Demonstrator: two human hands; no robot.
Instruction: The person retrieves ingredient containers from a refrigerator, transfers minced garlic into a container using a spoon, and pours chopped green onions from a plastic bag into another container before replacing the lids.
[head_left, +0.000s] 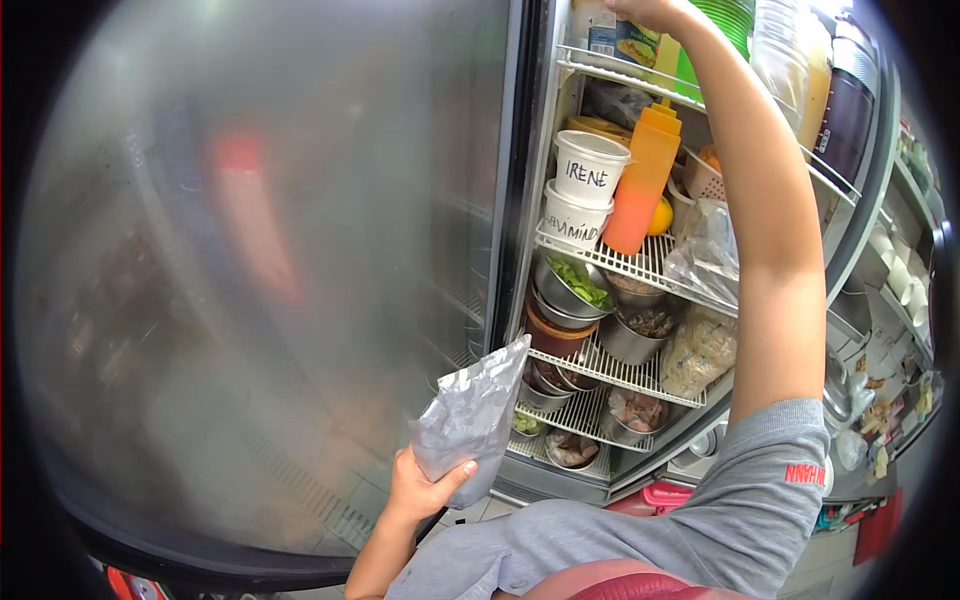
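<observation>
My left hand is closed around the lower part of a silvery grey pouch, with its crinkled upper edge standing upright. Stretched up to the top shelf, my right hand is cut off by the upper picture edge, and its fingers are mostly hidden. Just below it stand a carton with a food picture and a white tub. Green stacked containers are beside my right forearm. On the shelf beneath, an orange squeeze bottle leans by two white lidded tubs with handwriting.
A fogged glass door stands open on the left. Lower wire shelves hold metal bowls of greens and other food, plus plastic bags. A dark bottle is at the top right. Beyond the fridge, a cluttered counter shows.
</observation>
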